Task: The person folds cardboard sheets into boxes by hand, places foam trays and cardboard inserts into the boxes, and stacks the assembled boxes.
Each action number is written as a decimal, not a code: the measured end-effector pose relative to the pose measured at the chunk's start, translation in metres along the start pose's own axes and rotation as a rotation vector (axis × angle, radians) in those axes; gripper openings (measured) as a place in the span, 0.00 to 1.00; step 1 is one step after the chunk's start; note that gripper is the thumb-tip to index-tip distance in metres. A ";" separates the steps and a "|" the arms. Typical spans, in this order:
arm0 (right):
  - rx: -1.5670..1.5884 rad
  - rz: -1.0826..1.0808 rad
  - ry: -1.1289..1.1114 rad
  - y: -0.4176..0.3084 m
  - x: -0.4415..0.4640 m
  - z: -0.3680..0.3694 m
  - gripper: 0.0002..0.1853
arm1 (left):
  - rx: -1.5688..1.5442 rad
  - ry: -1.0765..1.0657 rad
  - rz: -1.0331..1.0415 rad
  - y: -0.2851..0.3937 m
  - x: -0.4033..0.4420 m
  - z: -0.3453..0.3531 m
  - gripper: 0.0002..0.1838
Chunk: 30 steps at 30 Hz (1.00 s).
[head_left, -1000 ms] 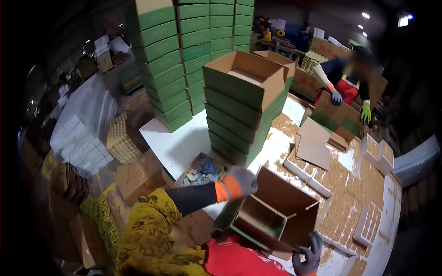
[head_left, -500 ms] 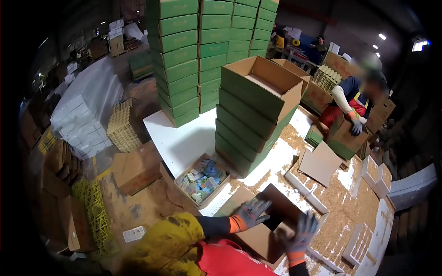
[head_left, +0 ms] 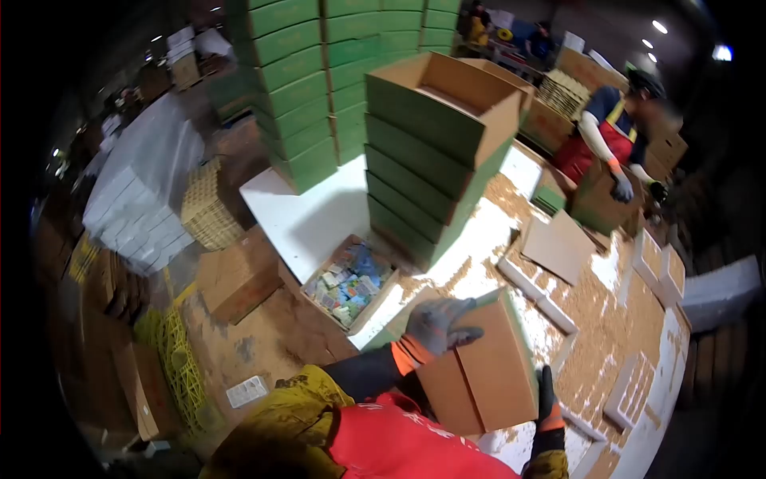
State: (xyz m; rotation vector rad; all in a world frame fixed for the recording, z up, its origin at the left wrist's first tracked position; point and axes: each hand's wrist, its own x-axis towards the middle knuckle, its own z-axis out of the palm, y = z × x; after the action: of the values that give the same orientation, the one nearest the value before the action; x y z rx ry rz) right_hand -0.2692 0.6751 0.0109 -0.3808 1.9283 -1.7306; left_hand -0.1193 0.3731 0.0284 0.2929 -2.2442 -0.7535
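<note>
A cardboard box with brown faces and a green edge is tilted up close to my body, between my two gloved hands. My left hand, in a grey glove with an orange cuff, holds its upper left edge, fingers bent over it. At the box's right side, my right hand presses against the lower corner; part of that hand is hidden behind the box. Just beyond stands a stack of green boxes, the top one open. A tray of small packets lies left of this stack.
Taller green box stacks stand behind. White foam trays and loose brown material lie on the white table at right, near flat cardboard sheets. A co-worker in a red apron handles a box at the far right.
The box in front of me has turned from open side up to closed brown faces toward me. My hands have moved to its two sides. The co-worker's hands have shifted at their box.
</note>
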 end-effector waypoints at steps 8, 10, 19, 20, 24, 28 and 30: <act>-0.700 -0.580 -0.182 -0.018 -0.038 0.034 0.16 | -0.443 -0.127 0.180 0.019 0.032 -0.014 0.25; -0.981 -0.613 -0.458 0.052 -0.061 0.054 0.14 | -0.488 -0.225 0.155 0.012 0.025 -0.007 0.27; 0.106 0.077 0.246 0.052 -0.058 -0.070 0.25 | -0.318 -0.495 -0.808 -0.140 -0.065 0.057 0.29; 0.074 0.001 0.509 0.060 -0.047 -0.117 0.24 | -0.314 -0.496 -0.915 -0.139 -0.069 0.054 0.28; -0.501 0.066 1.132 0.109 -0.012 -0.276 0.38 | -0.061 -0.446 -0.706 -0.159 -0.088 0.063 0.25; -0.820 0.261 1.080 0.127 0.015 -0.321 0.25 | 0.075 -0.534 -0.436 -0.094 -0.060 0.090 0.29; -0.797 0.207 1.036 0.133 0.016 -0.317 0.23 | 0.096 -0.578 -0.402 -0.125 -0.056 0.102 0.29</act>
State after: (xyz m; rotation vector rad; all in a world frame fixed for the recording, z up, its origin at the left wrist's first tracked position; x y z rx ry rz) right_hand -0.4387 0.9508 -0.1063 0.5792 3.2066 -0.9709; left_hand -0.1548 0.3398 -0.1352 0.6552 -2.8134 -1.0418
